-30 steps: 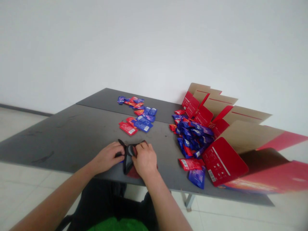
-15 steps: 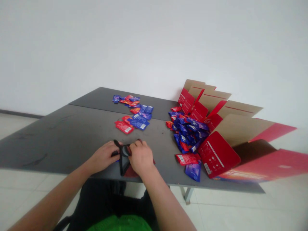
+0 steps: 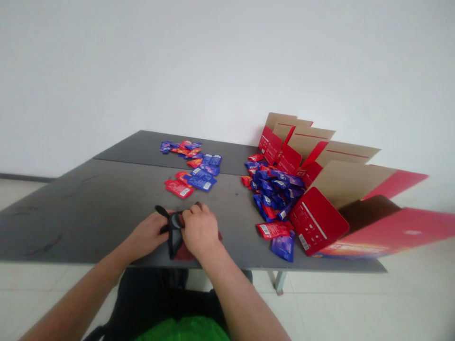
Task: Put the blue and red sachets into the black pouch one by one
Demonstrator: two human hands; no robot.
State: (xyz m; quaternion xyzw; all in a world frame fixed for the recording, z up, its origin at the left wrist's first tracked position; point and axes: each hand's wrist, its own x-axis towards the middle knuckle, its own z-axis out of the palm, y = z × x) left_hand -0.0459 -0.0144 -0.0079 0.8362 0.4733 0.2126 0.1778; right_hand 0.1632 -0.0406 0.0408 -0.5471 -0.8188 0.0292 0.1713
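Note:
Near the front edge of the grey table (image 3: 88, 213), my left hand (image 3: 144, 234) and my right hand (image 3: 200, 230) close together on a black flexible item (image 3: 175, 237), perhaps a fabric pouch or strap. A black tab of it (image 3: 160, 210) sticks up past my left fingers. Under my right hand lies a dark red piece (image 3: 184, 254), partly hidden, and I cannot tell what it is. Both hands grip the black item. Loose red and blue sachets (image 3: 202, 180) lie ahead of my hands, out of reach of my fingers.
A heap of blue and red sachets (image 3: 275, 194) lies to the right against an opened red cardboard carton (image 3: 318, 220), whose flaps spread outward. A white wall (image 3: 227, 61) stands behind the table, and a pale tiled floor (image 3: 42, 279) lies beyond its left edge.
The whole scene has shifted up and left in view as my head moved. My hands stay on the black item, which is turned slightly, with its tab further left.

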